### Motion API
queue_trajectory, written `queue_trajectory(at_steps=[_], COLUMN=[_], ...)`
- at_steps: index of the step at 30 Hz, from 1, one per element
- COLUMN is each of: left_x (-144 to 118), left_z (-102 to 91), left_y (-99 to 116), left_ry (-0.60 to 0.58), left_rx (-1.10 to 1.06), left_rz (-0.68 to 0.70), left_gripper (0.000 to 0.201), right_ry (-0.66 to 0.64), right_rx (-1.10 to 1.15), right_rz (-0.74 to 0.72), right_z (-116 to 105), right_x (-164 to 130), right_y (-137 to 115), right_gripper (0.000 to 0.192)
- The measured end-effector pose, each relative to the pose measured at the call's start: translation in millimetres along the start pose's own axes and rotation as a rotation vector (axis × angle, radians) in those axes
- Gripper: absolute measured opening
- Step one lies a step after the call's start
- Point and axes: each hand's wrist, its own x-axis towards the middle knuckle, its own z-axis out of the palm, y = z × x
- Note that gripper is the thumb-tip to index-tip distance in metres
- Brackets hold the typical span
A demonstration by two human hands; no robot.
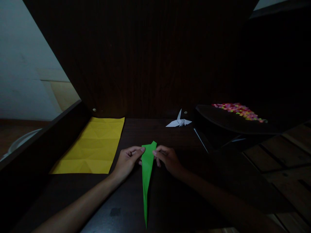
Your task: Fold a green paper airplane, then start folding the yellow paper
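A folded green paper [147, 168], long and narrowing to a point towards me, is held between my two hands over the dark table. My left hand [128, 159] pinches its upper left edge, thumb on top. At the upper right edge, my right hand [168, 158] pinches it the same way, fingers partly tucked behind. A small folded tip sticks up at the paper's far end. Beyond my hands lies a white origami crane [179, 122] with its wings spread. To the left, a creased yellow sheet of paper [89, 147] lies flat.
A dark wooden panel [145, 58] rises behind the table [116, 194], and a low side wall [43, 132] borders the left. At the right stands a dark curved object [218, 119] with a strip of pink, red and yellow bits [239, 110] on top.
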Motion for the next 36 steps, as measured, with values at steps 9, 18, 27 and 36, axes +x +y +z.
queue_trajectory(at_steps=[9, 18, 27, 36], left_x=[-2.8, 2.6, -0.4, -7.5], left_z=[-2.4, -2.8, 0.3, 7.5], left_y=[-2.0, -1.8, -0.5, -9.9], left_ry=[0.035, 0.044, 0.003, -0.013], left_rx=[-0.034, -0.095, -0.048, -0.032], left_rz=[0.037, -0.018, 0.009, 0.141], left_gripper=[0.021, 0.021, 0.034, 0.048], right_ry=[-0.012, -0.014, 0.043, 0.154], right_rx=[-0.004, -0.012, 0.011, 0.068], right_rz=[-0.013, -0.019, -0.015, -0.024], right_z=[-0.3, -0.5, 0.1, -2.2], right_x=[0.4, 0.5, 1.1, 3.3], right_y=[2.9, 2.2, 2.0, 6.7], right_gripper=[0.026, 0.026, 0.028, 0.03])
